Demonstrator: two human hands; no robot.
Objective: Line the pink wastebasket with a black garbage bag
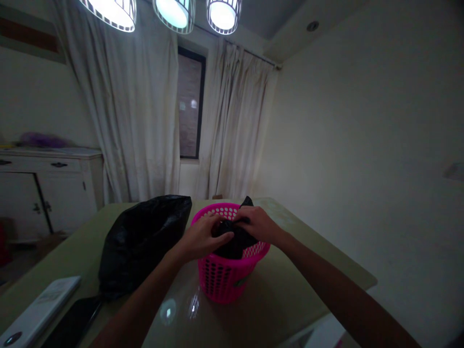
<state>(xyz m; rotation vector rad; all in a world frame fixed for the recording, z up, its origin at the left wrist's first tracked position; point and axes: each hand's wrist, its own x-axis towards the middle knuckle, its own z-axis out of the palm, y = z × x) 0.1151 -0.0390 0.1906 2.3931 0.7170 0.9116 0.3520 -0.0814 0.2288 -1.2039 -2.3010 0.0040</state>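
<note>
Both your right hand [258, 224] and left hand [206, 236] were at the black bag [232, 247]; the right pinched it, the left's hold I couldn't tell. Below that grip, it sat bunched partly inside the basket [227, 289], not yet spread open.

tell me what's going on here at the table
A person has both hands on a bunched black plastic bag in the mouth of a pink perforated plastic basket. The right hand pinches it; the left hand is against it, its grip unclear. The basket stands upright on the glossy table. To its left lies a larger black bag, touched by neither hand.
</note>
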